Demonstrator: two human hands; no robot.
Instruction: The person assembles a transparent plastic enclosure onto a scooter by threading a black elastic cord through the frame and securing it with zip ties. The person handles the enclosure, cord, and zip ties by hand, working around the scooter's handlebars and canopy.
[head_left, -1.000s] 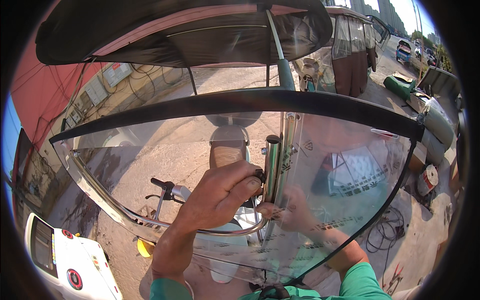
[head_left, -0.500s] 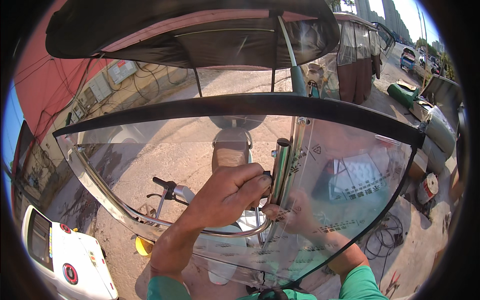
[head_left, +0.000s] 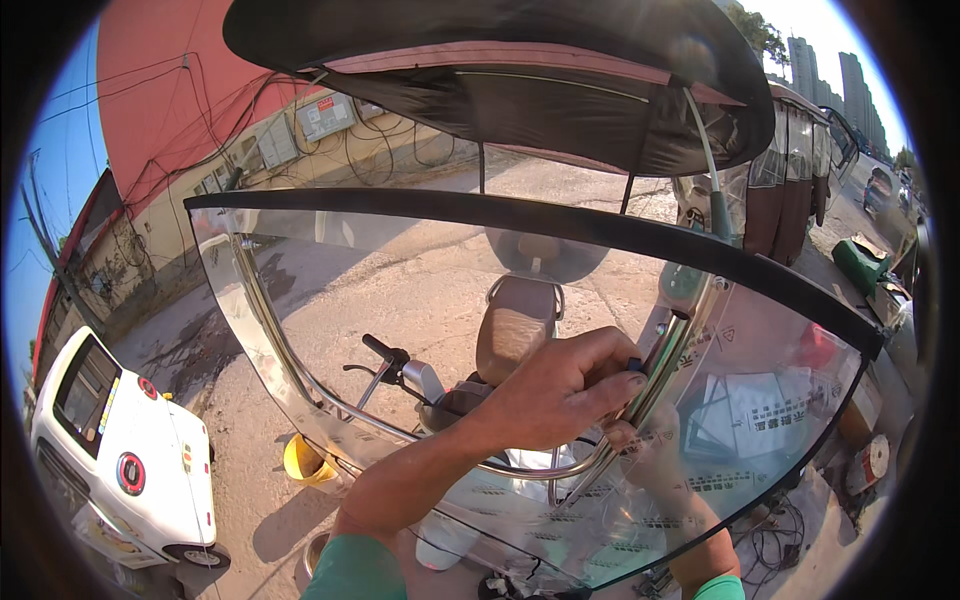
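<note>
A clear windshield (head_left: 400, 300) with a black padded top edge spans the view before me, a bent chrome tube frame (head_left: 275, 335) running along it. My left hand (head_left: 565, 390) is closed beside the upright metal tubes (head_left: 665, 365). Between its thumb and fingers is a small dark piece (head_left: 636, 366), too small to name. My right hand (head_left: 655, 465) shows blurred through the printed clear sheet, its fingers bent in close to the lower part of the tubes. What it grips is hidden.
Beyond the windshield are a brown seat (head_left: 515, 325) and a handlebar (head_left: 385, 355). A black canopy (head_left: 550, 100) hangs above. To the left stand a white small vehicle (head_left: 165, 440) and a yellow bucket (head_left: 305, 460). Cables (head_left: 780, 540) and a spool (head_left: 868, 463) lie at right.
The view has turned, so the windshield and both hands appear farther right and the white vehicle shows more fully. Both hands stay at the metal tubes.
</note>
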